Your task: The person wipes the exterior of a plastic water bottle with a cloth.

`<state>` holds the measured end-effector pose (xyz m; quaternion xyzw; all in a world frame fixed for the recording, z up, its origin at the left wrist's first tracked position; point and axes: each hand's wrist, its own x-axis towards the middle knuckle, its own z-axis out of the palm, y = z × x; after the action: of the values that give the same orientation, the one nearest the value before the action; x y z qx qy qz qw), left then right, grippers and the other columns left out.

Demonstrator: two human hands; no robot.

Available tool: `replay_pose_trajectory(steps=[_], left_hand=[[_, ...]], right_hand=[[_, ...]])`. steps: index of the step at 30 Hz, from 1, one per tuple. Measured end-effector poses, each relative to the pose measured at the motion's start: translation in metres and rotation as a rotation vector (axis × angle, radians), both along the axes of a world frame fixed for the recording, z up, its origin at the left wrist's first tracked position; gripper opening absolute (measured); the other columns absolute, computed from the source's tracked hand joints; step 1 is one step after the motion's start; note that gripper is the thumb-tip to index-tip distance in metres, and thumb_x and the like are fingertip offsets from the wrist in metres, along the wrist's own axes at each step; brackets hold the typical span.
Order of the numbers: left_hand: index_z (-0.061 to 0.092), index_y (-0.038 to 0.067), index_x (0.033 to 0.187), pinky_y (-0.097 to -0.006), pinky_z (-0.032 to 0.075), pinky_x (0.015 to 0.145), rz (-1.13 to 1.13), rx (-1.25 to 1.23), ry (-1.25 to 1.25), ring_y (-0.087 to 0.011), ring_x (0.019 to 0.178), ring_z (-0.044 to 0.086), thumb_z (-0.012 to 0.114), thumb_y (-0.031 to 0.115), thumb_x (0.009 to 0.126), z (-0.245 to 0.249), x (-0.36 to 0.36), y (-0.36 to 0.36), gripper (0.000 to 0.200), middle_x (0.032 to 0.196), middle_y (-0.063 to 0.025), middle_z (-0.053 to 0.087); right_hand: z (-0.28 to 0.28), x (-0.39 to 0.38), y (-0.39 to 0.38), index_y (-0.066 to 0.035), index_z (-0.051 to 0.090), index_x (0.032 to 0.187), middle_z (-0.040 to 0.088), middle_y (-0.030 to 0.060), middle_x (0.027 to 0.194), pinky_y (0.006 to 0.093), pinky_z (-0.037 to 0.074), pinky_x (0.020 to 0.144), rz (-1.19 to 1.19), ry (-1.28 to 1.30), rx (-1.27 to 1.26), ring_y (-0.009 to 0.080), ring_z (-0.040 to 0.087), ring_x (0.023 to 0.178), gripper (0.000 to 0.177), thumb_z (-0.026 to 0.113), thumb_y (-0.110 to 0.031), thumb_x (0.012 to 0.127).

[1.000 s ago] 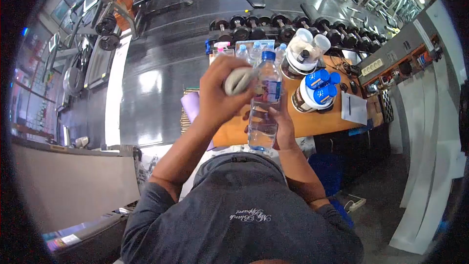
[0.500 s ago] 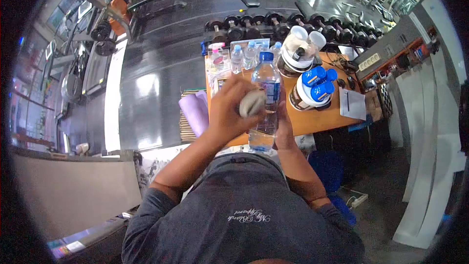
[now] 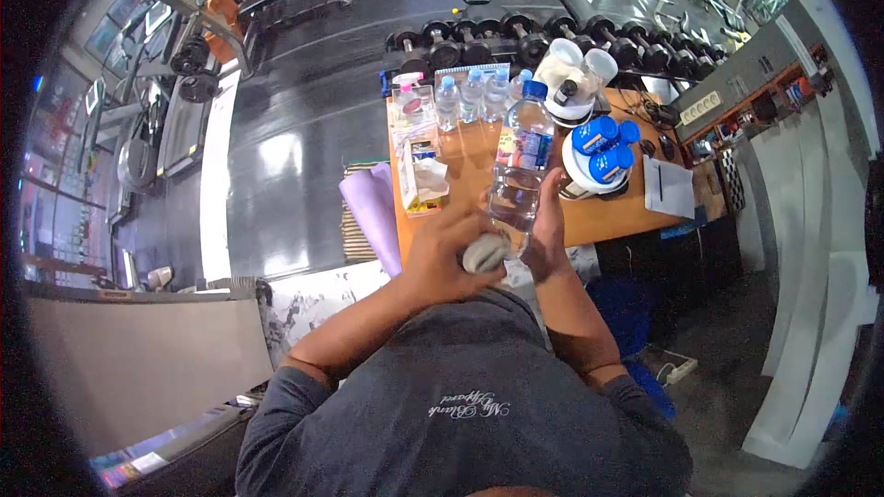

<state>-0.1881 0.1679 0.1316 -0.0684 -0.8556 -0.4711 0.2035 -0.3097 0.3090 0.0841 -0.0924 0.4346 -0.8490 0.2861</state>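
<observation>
A large clear water bottle [image 3: 525, 152] with a blue cap is held up in front of me, its top leaning slightly right. My right hand [image 3: 548, 225] grips its lower right side, thumb along the bottle. My left hand [image 3: 447, 253] is closed around a bunched grey cloth [image 3: 486, 253], at the bottle's lower left by its base. The base is partly hidden behind the cloth and fingers. Beyond the bottle, several smaller water bottles [image 3: 471, 97] with light blue caps stand on the wooden table [image 3: 589, 221].
White tubs [image 3: 569, 166] with blue-lidded containers [image 3: 608, 152] stand right of the bottle. A small open box [image 3: 424, 179] with tissue sits at the table's left. A rolled purple mat [image 3: 368, 212] leans beside the table. A dumbbell rack [image 3: 516, 41] runs behind it.
My left hand with the cloth has moved down from the bottle's middle to its base. The bottle has shifted up and right and now tilts right.
</observation>
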Motion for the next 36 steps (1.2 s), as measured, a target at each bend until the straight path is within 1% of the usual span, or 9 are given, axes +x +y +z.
replay_pose_trajectory(steps=[5,8,13,17,20,27,32,34,36], left_hand=[[0.069,0.005,0.101,-0.0381,0.054,0.079,0.219,0.072,0.225,-0.0300,0.091,0.067,0.089,0.010,0.063,0.017,-0.035,-0.011,0.043,0.099,-0.0119,0.066],[0.069,0.004,0.100,-0.0377,0.054,0.078,0.129,0.015,0.124,-0.0298,0.090,0.067,0.087,0.009,0.065,0.013,-0.014,-0.006,0.040,0.097,-0.0118,0.067],[0.072,0.005,0.091,-0.0374,0.054,0.075,-0.145,0.135,0.089,-0.0296,0.086,0.068,0.085,0.013,0.066,-0.003,0.017,-0.005,0.029,0.093,-0.0107,0.068],[0.070,0.003,0.094,-0.0365,0.052,0.078,-0.047,0.225,0.162,-0.0272,0.086,0.066,0.085,0.009,0.067,-0.004,0.012,-0.018,0.031,0.094,-0.0100,0.067],[0.068,0.003,0.094,-0.0361,0.052,0.078,0.125,0.163,0.189,-0.0261,0.086,0.065,0.085,0.006,0.068,0.011,-0.005,-0.029,0.031,0.095,-0.0102,0.066],[0.069,0.004,0.103,-0.0390,0.053,0.081,0.258,0.038,0.297,-0.0328,0.092,0.067,0.086,0.007,0.069,0.084,-0.059,-0.053,0.038,0.102,-0.0124,0.065],[0.067,0.005,0.106,-0.0431,0.054,0.081,0.268,-0.078,0.230,-0.0368,0.096,0.066,0.088,0.011,0.067,0.058,-0.065,-0.033,0.044,0.102,-0.0144,0.063],[0.066,0.004,0.104,-0.0400,0.054,0.079,0.245,-0.078,0.187,-0.0342,0.093,0.066,0.087,0.008,0.065,0.039,-0.049,-0.017,0.044,0.099,-0.0133,0.063],[0.066,0.004,0.103,-0.0405,0.054,0.078,0.156,-0.057,0.130,-0.0344,0.092,0.066,0.087,0.008,0.066,0.029,-0.030,-0.003,0.044,0.100,-0.0138,0.063]], right_hand=[[0.009,0.013,-0.013,-0.029,0.010,0.167,0.062,0.0143,0.132,0.0400,0.063,0.084,-0.052,0.120,0.002,0.0263,0.069,0.108,0.084,0.049,-0.066,0.102],[0.004,0.011,-0.017,-0.023,0.008,0.167,0.062,0.0147,0.132,0.0390,0.064,0.084,-0.102,0.149,0.004,0.0255,0.068,0.113,0.086,0.052,-0.061,0.103],[0.033,0.005,-0.002,-0.014,0.031,0.145,0.061,0.0206,0.124,0.0484,0.066,0.079,0.028,0.155,-0.063,0.0316,0.071,0.101,0.064,0.071,-0.017,0.095],[0.033,0.011,-0.004,-0.004,0.046,0.139,0.069,0.0182,0.114,0.0451,0.068,0.078,-0.077,-0.041,-0.114,0.0301,0.074,0.089,0.052,0.067,-0.022,0.094],[0.027,0.002,0.001,-0.004,0.045,0.141,0.069,0.0185,0.115,0.0474,0.067,0.079,0.096,0.046,-0.018,0.0295,0.074,0.092,0.056,0.067,-0.026,0.095],[0.026,0.025,-0.005,-0.017,0.024,0.159,0.056,0.0266,0.131,0.0523,0.066,0.071,0.322,0.028,-0.187,0.0407,0.070,0.100,0.070,0.056,-0.020,0.097],[0.025,0.028,-0.005,-0.023,0.011,0.166,0.056,0.0244,0.131,0.0535,0.066,0.069,0.247,0.069,-0.204,0.0410,0.070,0.101,0.082,0.054,-0.018,0.096],[0.023,0.018,-0.002,-0.024,0.008,0.168,0.052,0.0201,0.144,0.0475,0.063,0.083,0.131,0.093,-0.118,0.0362,0.066,0.117,0.092,0.059,-0.019,0.092],[0.013,0.008,-0.004,-0.027,0.006,0.169,0.049,0.0171,0.151,0.0356,0.062,0.082,-0.009,0.136,-0.017,0.0309,0.064,0.123,0.102,0.065,-0.022,0.086]])
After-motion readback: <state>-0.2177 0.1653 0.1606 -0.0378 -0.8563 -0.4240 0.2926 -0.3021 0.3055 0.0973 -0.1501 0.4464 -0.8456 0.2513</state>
